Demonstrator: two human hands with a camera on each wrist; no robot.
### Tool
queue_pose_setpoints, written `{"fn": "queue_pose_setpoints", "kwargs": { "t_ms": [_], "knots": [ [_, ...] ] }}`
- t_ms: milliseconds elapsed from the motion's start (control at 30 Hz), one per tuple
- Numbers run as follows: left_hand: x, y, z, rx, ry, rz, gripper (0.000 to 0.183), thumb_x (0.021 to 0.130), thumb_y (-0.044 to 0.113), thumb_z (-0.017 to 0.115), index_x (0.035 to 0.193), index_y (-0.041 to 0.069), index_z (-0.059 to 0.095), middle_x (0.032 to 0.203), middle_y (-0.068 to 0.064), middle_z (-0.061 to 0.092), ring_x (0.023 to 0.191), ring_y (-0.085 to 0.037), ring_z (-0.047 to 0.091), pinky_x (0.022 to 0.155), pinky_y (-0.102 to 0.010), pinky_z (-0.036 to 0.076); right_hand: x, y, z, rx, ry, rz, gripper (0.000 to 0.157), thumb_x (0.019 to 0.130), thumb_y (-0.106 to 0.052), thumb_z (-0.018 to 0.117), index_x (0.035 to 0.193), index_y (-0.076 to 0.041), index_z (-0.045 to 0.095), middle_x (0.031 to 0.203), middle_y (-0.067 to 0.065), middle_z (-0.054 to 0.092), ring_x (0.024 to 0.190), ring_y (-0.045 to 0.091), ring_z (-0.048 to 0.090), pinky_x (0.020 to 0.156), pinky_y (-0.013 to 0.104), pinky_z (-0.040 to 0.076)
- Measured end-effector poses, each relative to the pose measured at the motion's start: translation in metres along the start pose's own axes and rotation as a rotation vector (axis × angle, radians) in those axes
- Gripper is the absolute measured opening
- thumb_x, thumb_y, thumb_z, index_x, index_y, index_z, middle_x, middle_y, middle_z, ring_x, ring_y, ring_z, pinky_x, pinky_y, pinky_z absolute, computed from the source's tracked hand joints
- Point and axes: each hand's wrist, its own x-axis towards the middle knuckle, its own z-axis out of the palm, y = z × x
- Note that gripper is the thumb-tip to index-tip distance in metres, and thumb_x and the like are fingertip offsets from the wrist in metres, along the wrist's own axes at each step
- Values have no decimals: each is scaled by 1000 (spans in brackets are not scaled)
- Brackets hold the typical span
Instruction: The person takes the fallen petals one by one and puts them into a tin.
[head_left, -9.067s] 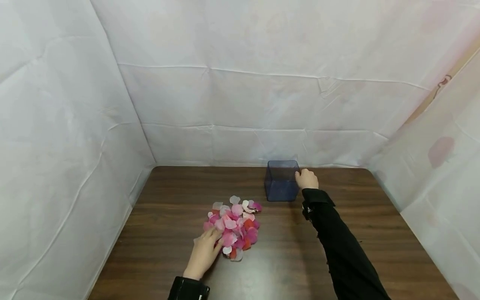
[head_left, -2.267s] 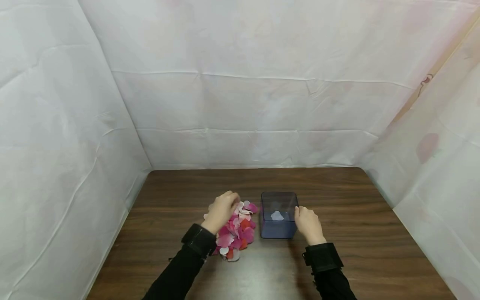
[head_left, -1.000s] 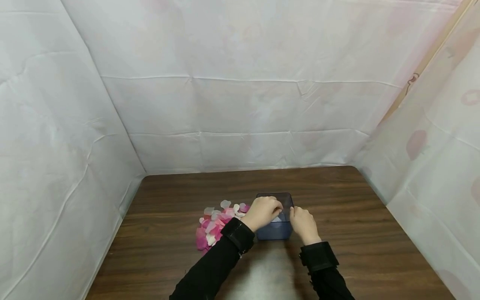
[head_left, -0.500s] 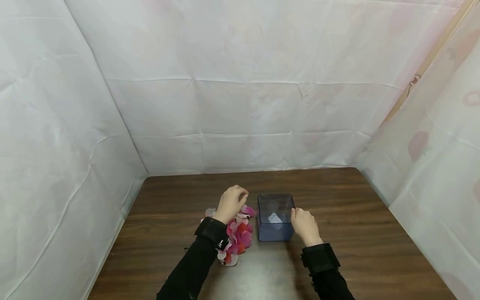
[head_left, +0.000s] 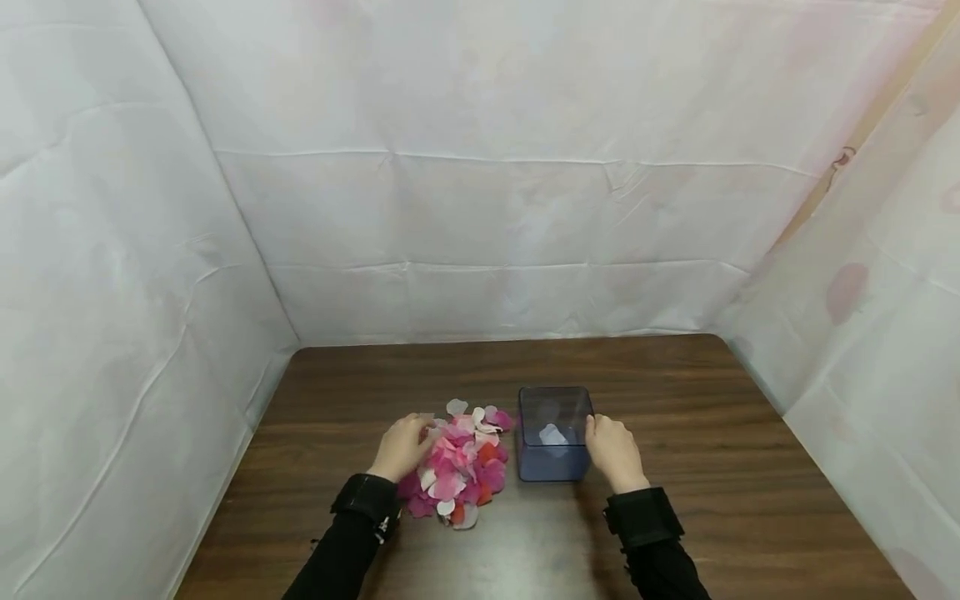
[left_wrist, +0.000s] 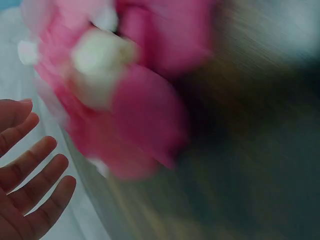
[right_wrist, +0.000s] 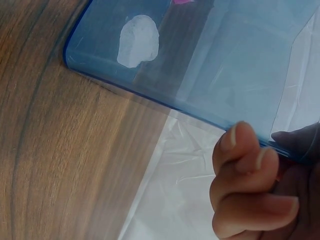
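A heap of artificial petals [head_left: 468,467] in pink, magenta, red and white lies on the table. My left hand [head_left: 401,450] is at the heap's left edge; in the left wrist view its fingers [left_wrist: 47,192] are loosely spread, with nothing between them, beside blurred petals [left_wrist: 145,115]. Right of the heap stands a see-through blue square box [head_left: 555,463], open at the top. My right hand [head_left: 615,454] pinches its right wall at the rim, thumb and fingertips [right_wrist: 241,136] on either side. A whitish petal [right_wrist: 138,41] shows in the box.
The dark wood-grain table [head_left: 712,467] reaches back to a white cloth wall [head_left: 480,308]. More cloth hangs along the left and right sides. Black cuffs are strapped round both wrists.
Since the earliest frame the box has come nearer and holds a whitish petal. My left hand reached over the box, then went back left to the heap. My right hand keeps its grip.
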Motion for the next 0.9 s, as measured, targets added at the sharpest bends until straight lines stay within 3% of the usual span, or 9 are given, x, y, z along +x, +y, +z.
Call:
{"fn": "queue_pose_setpoints", "kwargs": {
  "t_ms": [100,267,400,500,667,900],
  "knots": [
    [-9,-13,-1,3,-18,-36,21,82,16,71,101,6,71,90,-10,67,80,-23,63,71,-40,51,1,3,-1,-10,13,-1,34,98,-14,38,78,5,58,72,20,61,72,40,62,60,47,47],
    [-24,-28,-3,-12,-9,-67,25,81,18,73,102,5,70,97,-11,68,89,-26,64,79,-43,51,1,6,-2,-6,5,15,35,98,-16,37,83,7,59,76,22,62,75,40,63,62,48,47],
    [-37,-32,-4,-33,14,-100,21,82,16,72,98,3,69,93,-11,67,91,-29,64,80,-46,50,0,7,-3,-5,-7,13,35,98,-15,37,82,7,59,75,21,62,73,39,62,61,47,47],
    [-44,-33,-3,-19,9,-88,14,86,14,66,94,4,70,89,-9,67,86,-28,65,76,-45,50,0,6,-3,-8,-12,17,34,98,-15,37,80,5,58,72,19,60,70,36,62,60,46,46],
    [-48,-33,3,67,-4,-72,14,83,14,70,94,5,70,85,-6,61,80,-24,62,72,-40,50,1,5,-4,-1,-17,33,35,99,-16,36,80,4,57,70,16,58,68,32,60,60,44,45],
    [-46,-31,11,117,65,-59,7,77,8,74,79,6,67,75,-4,59,70,-23,61,61,-37,49,1,5,-3,-9,-22,29,35,98,-16,36,85,8,59,76,22,62,75,39,63,63,48,47]
  ]
}}
